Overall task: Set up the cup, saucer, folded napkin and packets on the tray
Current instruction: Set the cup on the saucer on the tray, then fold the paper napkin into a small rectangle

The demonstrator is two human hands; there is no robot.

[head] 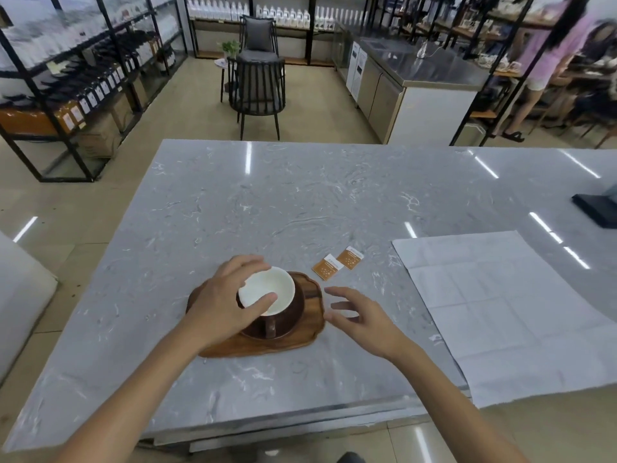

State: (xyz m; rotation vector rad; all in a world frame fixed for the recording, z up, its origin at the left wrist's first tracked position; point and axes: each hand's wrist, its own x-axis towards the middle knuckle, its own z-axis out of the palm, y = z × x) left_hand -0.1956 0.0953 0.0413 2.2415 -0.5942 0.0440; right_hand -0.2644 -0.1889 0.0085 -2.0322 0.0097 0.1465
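Here, brown cup [280, 307], white inside, handle nearest

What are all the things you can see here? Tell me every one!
tray: one, brown wood, on the near table.
saucer: one, dark brown, on the tray.
cup: one, brown outside, white inside, on the saucer.
packets: two, orange and white, on the table beyond the tray.
napkin: one, white, spread flat at right.
table: one, grey marble.
chairs: two, black, beyond the table.
left hand: gripping the cup's rim.
right hand: open, beside the tray.
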